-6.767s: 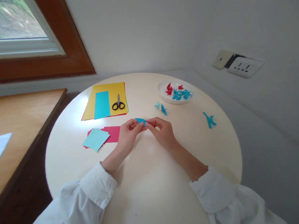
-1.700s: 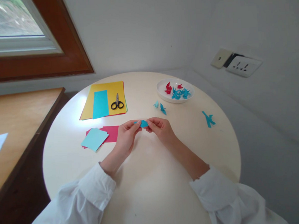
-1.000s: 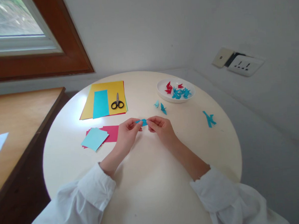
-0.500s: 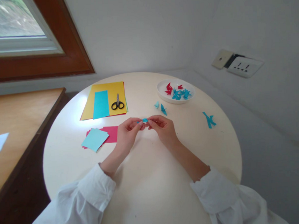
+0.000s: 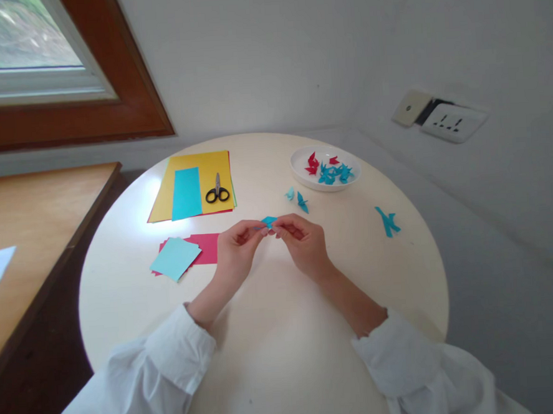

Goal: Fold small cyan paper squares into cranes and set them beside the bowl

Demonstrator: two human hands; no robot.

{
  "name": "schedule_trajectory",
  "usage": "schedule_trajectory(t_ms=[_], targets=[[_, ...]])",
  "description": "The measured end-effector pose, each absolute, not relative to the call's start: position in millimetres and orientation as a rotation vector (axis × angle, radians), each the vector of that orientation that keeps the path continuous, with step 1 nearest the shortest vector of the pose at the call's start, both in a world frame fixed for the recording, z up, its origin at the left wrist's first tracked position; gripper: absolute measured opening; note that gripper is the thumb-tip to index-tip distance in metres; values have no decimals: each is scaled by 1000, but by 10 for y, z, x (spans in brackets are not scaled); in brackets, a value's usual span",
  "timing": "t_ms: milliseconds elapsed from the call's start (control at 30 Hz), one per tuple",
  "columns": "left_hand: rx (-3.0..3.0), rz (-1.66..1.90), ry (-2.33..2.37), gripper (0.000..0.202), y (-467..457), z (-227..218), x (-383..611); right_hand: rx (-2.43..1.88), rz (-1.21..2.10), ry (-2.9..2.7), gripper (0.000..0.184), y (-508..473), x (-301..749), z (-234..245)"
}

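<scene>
Over the middle of the round cream table (image 5: 267,357), my left hand (image 5: 236,250) and my right hand (image 5: 304,243) meet fingertip to fingertip. Both pinch a small folded piece of blue paper (image 5: 268,220), most of it hidden between the fingers. Just beyond my hands lie two small folded blue paper figures (image 5: 297,198). A red sheet (image 5: 208,247) and a light blue square sheet (image 5: 175,257) lie to the left of my left hand.
At the back left, black scissors (image 5: 217,191) and a blue strip (image 5: 186,192) rest on yellow paper sheets (image 5: 168,195). A white dish (image 5: 325,168) holds several red and blue folded figures. Another blue folded figure (image 5: 387,221) lies at the right. A wooden ledge (image 5: 25,241) borders the table's left.
The blue paper has grown narrower between my fingers, from a pointed flap to a small folded bit. My hands have drawn closer together and stayed in the same spot.
</scene>
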State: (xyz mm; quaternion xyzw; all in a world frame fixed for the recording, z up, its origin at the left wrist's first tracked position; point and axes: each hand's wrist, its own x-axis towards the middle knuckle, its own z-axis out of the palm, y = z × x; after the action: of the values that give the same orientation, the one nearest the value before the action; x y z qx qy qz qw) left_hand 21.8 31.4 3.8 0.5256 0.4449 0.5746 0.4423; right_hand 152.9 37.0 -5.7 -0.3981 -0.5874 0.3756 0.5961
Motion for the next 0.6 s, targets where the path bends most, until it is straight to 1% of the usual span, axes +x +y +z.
schedule_trajectory(t_ms=[233,600], targets=[[1338,1433,1144,7,285,56,234,-964,849,-1380,6,370,1511,-68],[1331,1425,1221,9,287,43,254,-983,849,-1370,9,361,1493,-69]])
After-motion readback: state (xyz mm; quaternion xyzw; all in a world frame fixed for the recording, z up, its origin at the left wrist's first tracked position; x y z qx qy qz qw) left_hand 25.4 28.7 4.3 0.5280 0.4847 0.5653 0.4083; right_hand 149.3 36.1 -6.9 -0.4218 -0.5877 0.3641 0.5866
